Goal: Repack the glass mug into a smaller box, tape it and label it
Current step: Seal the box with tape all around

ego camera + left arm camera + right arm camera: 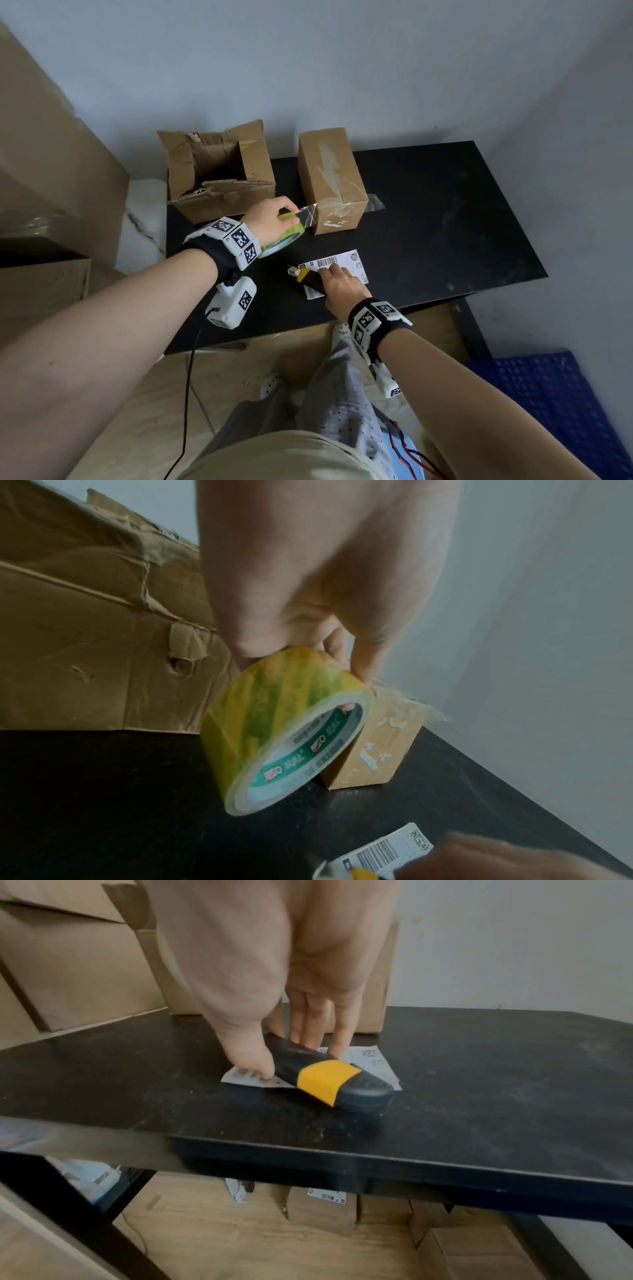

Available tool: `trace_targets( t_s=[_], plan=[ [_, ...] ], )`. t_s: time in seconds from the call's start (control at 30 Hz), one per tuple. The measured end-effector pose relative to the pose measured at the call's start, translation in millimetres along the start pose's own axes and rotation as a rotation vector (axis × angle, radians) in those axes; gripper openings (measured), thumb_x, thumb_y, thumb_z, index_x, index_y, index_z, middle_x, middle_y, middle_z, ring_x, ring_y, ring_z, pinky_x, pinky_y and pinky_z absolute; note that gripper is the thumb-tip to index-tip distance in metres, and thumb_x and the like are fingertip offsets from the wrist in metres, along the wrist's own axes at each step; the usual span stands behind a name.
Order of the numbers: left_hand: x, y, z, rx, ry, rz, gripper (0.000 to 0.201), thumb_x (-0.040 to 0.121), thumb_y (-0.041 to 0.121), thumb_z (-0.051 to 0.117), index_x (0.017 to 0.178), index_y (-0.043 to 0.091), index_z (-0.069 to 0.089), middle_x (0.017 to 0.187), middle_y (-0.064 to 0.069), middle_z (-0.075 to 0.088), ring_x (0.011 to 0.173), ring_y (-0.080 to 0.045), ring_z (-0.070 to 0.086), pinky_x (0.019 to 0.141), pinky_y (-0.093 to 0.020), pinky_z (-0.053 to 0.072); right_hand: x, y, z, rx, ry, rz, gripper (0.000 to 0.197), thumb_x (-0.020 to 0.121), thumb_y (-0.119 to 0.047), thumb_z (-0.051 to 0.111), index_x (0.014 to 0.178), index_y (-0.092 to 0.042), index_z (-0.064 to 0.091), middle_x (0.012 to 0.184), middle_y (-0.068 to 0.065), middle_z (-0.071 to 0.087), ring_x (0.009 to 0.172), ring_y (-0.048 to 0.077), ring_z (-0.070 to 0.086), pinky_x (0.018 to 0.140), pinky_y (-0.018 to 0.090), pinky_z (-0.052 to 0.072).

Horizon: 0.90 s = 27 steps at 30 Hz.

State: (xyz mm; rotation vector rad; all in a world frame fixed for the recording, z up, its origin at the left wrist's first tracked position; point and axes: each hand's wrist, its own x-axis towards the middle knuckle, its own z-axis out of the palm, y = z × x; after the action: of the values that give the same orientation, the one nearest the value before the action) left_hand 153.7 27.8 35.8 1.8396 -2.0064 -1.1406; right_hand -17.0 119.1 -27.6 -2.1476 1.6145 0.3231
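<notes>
The small cardboard box point(329, 171) stands closed on the black table point(445, 222), with clear tape along its top seam; the mug is out of sight. My left hand point(286, 214) grips a yellow-green tape roll point(284, 236) just left of the box. A clear tape strip point(306, 216) stretches from the roll to the box's near corner. In the left wrist view the tape roll point(274, 723) hangs tilted beside the small box point(380, 748). My right hand point(294, 1056) grips a black-and-yellow utility knife point(329, 1080) that lies on the white shipping labels point(369, 1058) near the front edge.
A larger, torn cardboard box point(219, 171) stands open at the table's back left. Tape overhangs onto the table point(375, 202) right of the small box. Big cartons point(41, 154) stack at the left, a blue crate point(555, 394) lies on the floor, and small boxes point(322, 1210) sit under the table.
</notes>
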Motion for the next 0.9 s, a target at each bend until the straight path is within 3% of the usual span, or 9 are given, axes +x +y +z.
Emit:
trace_targets(
  t_s=[0.13, 0.33, 0.43, 0.53, 0.6, 0.73, 0.9],
  plan=[
    [1.7, 2.0, -1.8, -0.002, -0.011, -0.018, 0.025, 0.092, 0.024, 0.056, 0.116, 0.017, 0.058, 0.118, -0.011, 0.058, 0.108, -0.026, 0.056, 0.09, -0.041, 0.048, -10.6, 11.0, -22.9, 0.146, 0.034, 0.051, 0.055, 0.085, -0.008, 0.057, 0.136, -0.008, 0.036, 0.129, 0.012, 0.043, 0.115, 0.031, 0.05, 0.093, 0.037, 0.044],
    [2.6, 8.0, -0.4, -0.015, -0.015, -0.045, 0.023, 0.092, 0.021, 0.055, 0.113, 0.015, 0.059, 0.122, -0.01, 0.056, 0.113, -0.025, 0.052, 0.082, -0.031, 0.04, -28.8, 14.0, -48.6, 0.367, 0.106, 0.089, 0.058, 0.09, -0.014, 0.053, 0.142, -0.01, 0.028, 0.129, 0.01, 0.037, 0.102, 0.032, 0.057, 0.084, 0.037, 0.046],
    [3.1, 11.4, 0.6, -0.017, -0.002, -0.063, 0.023, 0.092, 0.019, 0.053, 0.113, 0.013, 0.059, 0.121, -0.009, 0.056, 0.113, -0.025, 0.051, 0.081, -0.029, 0.036, -23.5, 5.2, -58.6, 0.506, 0.122, 0.124, 0.045, 0.094, -0.012, 0.043, 0.137, -0.008, 0.031, 0.123, 0.011, 0.039, 0.096, 0.032, 0.054, 0.08, 0.04, 0.044],
    [3.8, 11.4, 2.0, -0.013, 0.017, -0.064, 0.02, 0.092, 0.02, 0.053, 0.11, 0.013, 0.06, 0.117, -0.01, 0.059, 0.107, -0.025, 0.054, 0.079, -0.03, 0.039, -14.0, -3.8, -64.8, 0.589, 0.156, 0.138, 0.025, 0.096, -0.011, 0.037, 0.12, -0.003, 0.039, 0.111, 0.01, 0.043, 0.087, 0.025, 0.05, 0.076, 0.039, 0.044],
    [5.2, 10.0, 3.6, -0.001, 0.03, -0.053, 0.018, 0.092, 0.021, 0.053, 0.107, 0.013, 0.06, 0.113, -0.01, 0.061, 0.103, -0.025, 0.056, 0.08, -0.031, 0.041, -7.9, -8.0, -67.5, 0.595, 0.166, 0.14, 0.022, 0.098, -0.013, 0.037, 0.117, -0.002, 0.04, 0.108, 0.009, 0.044, 0.085, 0.023, 0.049, 0.074, 0.038, 0.043],
    [7.3, 8.9, 5.9, 0.02, 0.042, -0.047, 0.015, 0.094, 0.022, 0.051, 0.104, 0.013, 0.06, 0.11, -0.01, 0.061, 0.099, -0.024, 0.057, 0.077, -0.03, 0.04, 2.2, -10.4, -70.6, 0.514, 0.105, 0.15, 0.027, 0.099, -0.011, 0.039, 0.124, -0.001, 0.037, 0.117, 0.019, 0.053, 0.09, 0.025, 0.054, 0.071, 0.03, 0.039],
    [10.4, 9.7, 9.1, 0.031, 0.054, -0.063, 0.016, 0.096, 0.022, 0.049, 0.102, 0.011, 0.058, 0.106, -0.011, 0.061, 0.095, -0.027, 0.058, 0.077, -0.035, 0.044, 2.9, -9.6, -71.6, 0.448, 0.082, 0.171, 0.032, 0.1, -0.015, 0.038, 0.13, -0.005, 0.034, 0.115, 0.017, 0.056, 0.101, 0.031, 0.059, 0.073, 0.034, 0.042]
  ],
)
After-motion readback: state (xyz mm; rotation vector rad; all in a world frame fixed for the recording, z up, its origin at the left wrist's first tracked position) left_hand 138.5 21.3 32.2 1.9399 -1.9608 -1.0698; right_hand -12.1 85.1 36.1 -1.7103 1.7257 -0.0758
